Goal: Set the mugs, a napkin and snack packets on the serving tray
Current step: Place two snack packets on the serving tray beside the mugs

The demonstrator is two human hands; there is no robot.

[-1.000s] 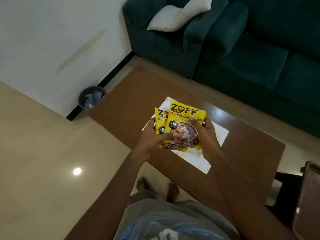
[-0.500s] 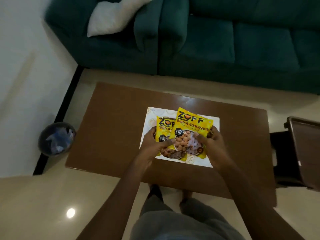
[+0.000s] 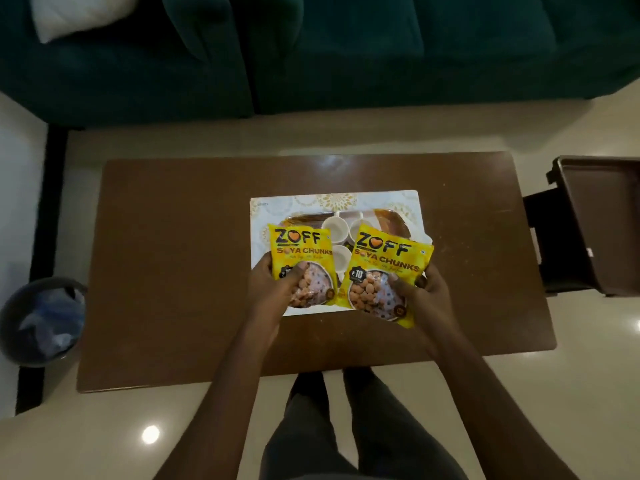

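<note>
L hand (image 3: 277, 289) & R hand (image 3: 420, 294) each grip 1 packet over tray (image 3: 412, 202).

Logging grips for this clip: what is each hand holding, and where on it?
Left hand grips the left packet at its lower left corner; right hand grips the right packet at its lower right edge.

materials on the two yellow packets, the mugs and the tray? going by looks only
Left packet and right packet: glossy printed plastic film, going by the sheen and crinkles. Mugs: plain white, smooth, probably ceramic; could be plastic. Tray: brown, partly hidden, wood or plastic, cannot tell. It sits on a white patterned mat, material unclear.
</note>
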